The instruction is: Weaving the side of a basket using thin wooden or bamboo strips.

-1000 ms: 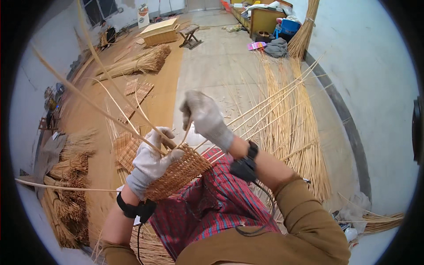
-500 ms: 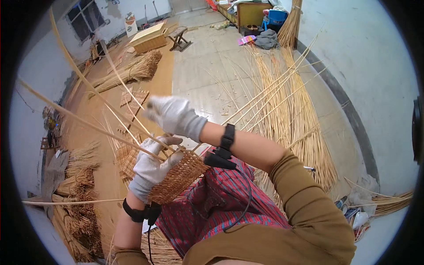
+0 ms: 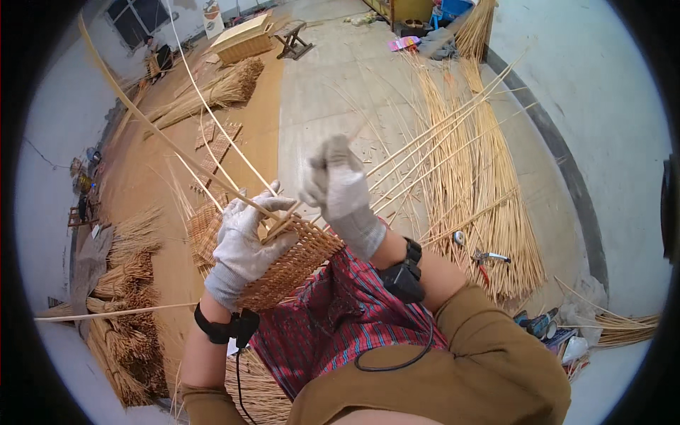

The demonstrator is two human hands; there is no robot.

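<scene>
The half-woven wicker basket point(image 3: 287, 265) rests on my lap, over the red plaid cloth point(image 3: 340, 326). My gloved left hand point(image 3: 244, 241) clamps its rim, fingers closed around the weave. My gloved right hand point(image 3: 336, 188) is above it, pinching a long pale cane strand point(image 3: 425, 138). Loose cane bundles point(image 3: 482, 184) lie on the floor to my right, pliers point(image 3: 489, 258) beside them.

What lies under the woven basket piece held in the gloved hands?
Under the woven basket piece a red plaid cloth shows over the lap. The left hand covers its top; the underside is hidden.
</scene>
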